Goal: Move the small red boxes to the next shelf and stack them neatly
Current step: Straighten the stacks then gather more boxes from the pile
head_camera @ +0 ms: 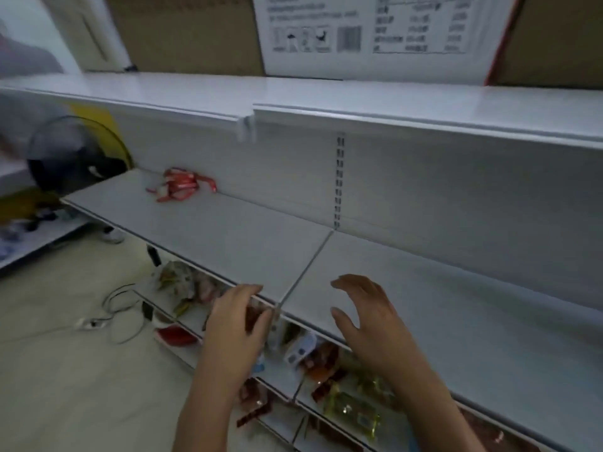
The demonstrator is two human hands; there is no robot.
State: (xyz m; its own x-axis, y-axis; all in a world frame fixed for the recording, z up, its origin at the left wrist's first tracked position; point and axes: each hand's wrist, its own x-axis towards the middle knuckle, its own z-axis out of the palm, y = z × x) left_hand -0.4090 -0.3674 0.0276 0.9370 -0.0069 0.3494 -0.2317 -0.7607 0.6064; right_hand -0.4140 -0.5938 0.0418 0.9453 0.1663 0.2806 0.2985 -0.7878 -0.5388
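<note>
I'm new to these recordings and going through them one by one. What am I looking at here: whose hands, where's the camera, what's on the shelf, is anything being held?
There is no machine here: a person wears a wide-angle camera on the head, looking forward and down, so the two bare hands enter from the bottom of the picture. The left hand is at the front edge of a white shelf, and the right hand hovers over the next shelf, fingers spread and loosely bent, holding nothing. The left hand's fingers curl near something reddish-brown, but the blur hides whether it grips it. Far back on the left shelf lies a small heap of red boxes, loose, not stacked. The lower shelves hold mixed snack packets, a cable lies on the floor, and a fan stands at left.
</note>
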